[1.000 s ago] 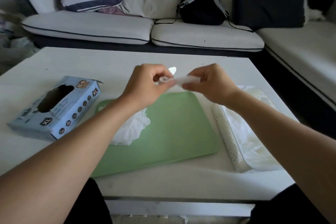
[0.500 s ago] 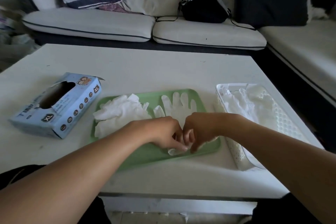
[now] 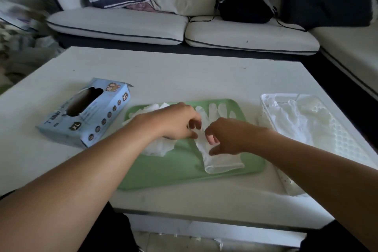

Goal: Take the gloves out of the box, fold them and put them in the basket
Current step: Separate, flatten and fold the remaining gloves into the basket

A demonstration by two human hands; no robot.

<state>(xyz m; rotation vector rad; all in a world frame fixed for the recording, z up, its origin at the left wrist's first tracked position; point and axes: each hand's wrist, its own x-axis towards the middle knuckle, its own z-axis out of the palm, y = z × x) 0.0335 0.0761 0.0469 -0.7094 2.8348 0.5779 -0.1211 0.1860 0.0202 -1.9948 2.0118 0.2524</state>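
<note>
A white glove [image 3: 223, 161] lies flat on the green tray [image 3: 163, 172], fingers pointing away and cuff toward me. My left hand [image 3: 178, 122] hovers at the glove's left edge with fingers loosely curled, thumb tip touching it. My right hand [image 3: 227, 137] rests over the glove's middle, its fingers and thumb loosely curled on the material. A crumpled pile of white gloves [image 3: 157, 147] sits on the tray's left side, partly under my left wrist. The blue glove box [image 3: 86, 114] lies to the left. The white basket [image 3: 286, 180] on the right holds several gloves [image 3: 296, 120].
Everything stands on a white table [image 3: 184, 75]. Behind it runs a sofa with cushions and a black backpack [image 3: 243, 0]. The table's near edge is just below the tray.
The glove was held up between both hands, then laid down on the tray. My hands have let go of the cuff and moved away from me to the glove's middle.
</note>
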